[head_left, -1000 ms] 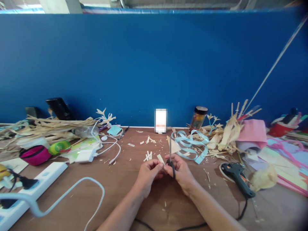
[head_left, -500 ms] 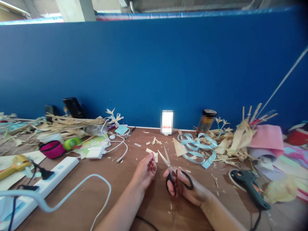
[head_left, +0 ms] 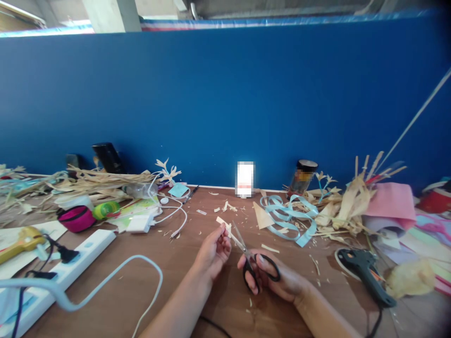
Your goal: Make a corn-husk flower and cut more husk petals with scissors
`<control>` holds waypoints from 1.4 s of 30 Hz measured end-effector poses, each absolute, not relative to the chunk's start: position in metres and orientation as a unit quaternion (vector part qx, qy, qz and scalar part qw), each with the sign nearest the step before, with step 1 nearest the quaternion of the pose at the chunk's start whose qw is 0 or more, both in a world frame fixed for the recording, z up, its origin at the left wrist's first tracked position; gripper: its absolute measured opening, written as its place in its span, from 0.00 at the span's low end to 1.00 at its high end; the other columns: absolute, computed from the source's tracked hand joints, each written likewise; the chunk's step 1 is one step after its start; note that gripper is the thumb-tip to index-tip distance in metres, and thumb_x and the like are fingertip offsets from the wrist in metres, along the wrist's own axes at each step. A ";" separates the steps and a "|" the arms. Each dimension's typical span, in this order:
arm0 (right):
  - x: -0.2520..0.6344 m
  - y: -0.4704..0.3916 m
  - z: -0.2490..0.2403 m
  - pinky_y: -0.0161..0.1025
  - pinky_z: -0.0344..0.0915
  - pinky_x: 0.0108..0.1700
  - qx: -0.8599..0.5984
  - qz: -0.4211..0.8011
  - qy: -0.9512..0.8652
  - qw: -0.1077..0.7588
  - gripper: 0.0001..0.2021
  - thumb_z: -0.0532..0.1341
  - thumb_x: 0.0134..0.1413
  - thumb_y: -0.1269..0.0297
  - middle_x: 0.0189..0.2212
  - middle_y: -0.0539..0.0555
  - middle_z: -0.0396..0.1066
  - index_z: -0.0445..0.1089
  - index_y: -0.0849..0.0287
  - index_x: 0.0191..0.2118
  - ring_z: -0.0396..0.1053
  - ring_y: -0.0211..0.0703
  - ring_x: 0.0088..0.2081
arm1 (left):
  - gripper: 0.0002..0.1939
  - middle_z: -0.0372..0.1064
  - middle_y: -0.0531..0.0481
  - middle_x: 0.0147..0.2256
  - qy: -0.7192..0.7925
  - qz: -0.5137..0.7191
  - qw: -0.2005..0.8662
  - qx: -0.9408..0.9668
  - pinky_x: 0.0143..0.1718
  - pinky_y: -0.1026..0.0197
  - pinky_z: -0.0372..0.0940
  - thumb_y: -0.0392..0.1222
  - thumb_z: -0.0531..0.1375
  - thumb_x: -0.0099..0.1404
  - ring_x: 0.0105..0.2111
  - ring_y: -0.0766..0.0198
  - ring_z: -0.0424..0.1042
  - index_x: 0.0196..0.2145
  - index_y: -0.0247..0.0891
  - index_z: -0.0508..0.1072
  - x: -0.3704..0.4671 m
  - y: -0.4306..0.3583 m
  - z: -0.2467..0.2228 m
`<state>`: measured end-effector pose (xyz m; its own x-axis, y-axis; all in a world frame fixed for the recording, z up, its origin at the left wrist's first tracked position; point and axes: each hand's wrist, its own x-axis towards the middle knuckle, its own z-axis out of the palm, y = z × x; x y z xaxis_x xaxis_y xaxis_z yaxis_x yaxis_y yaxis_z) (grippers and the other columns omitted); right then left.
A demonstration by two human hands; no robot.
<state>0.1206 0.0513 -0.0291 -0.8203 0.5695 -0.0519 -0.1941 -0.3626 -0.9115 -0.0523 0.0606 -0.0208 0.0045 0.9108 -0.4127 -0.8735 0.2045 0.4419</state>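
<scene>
Between the thumb and fingers of my left hand (head_left: 215,249) is a small pale strip of husk (head_left: 223,221), its end sticking out past the fingertips. My right hand (head_left: 273,277) has its fingers through the black handles of a pair of scissors (head_left: 249,256). The blades are slightly apart and point up and left, with their tips close to the strip. Several pale scraps (head_left: 230,207) lie on the brown table beyond my hands.
A white power strip (head_left: 84,258) and cables are at the left, beside a pink pouch (head_left: 75,218). Blue ribbon (head_left: 292,216), dried husks (head_left: 347,206) and a glue gun (head_left: 366,272) lie at the right. A blue partition (head_left: 225,98) stands behind.
The scissors have moved left toward the strip, and their tips are now beside it. My left hand has shifted slightly to the right, still pinching the strip.
</scene>
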 end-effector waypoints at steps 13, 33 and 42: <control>0.121 0.051 -0.027 0.30 0.55 0.24 -0.193 0.798 -0.516 0.243 0.23 0.53 0.50 0.48 0.22 0.52 0.65 0.64 0.65 0.41 0.61 0.33 0.21 | 0.02 0.63 0.54 0.19 0.303 0.622 0.722 0.023 0.16 0.75 0.63 0.33 0.57 0.58 0.15 0.77 0.63 0.28 0.31 0.66 -0.055 0.063 -0.022; 0.123 0.054 -0.021 0.26 0.49 0.17 -0.238 0.782 -0.520 0.250 0.23 0.55 0.49 0.48 0.18 0.50 0.65 0.65 0.66 0.41 0.59 0.30 0.16 | 0.05 0.61 0.55 0.20 0.366 0.633 0.662 0.164 0.17 0.77 0.61 0.35 0.62 0.52 0.16 0.79 0.60 0.25 0.31 0.69 -0.056 0.062 -0.026; 0.123 0.055 -0.020 0.25 0.48 0.14 -0.263 0.764 -0.535 0.248 0.22 0.56 0.49 0.50 0.17 0.48 0.65 0.65 0.66 0.40 0.57 0.28 0.14 | 0.07 0.60 0.56 0.18 0.401 0.628 0.638 0.193 0.16 0.77 0.58 0.37 0.63 0.49 0.15 0.79 0.59 0.22 0.31 0.68 -0.057 0.063 -0.023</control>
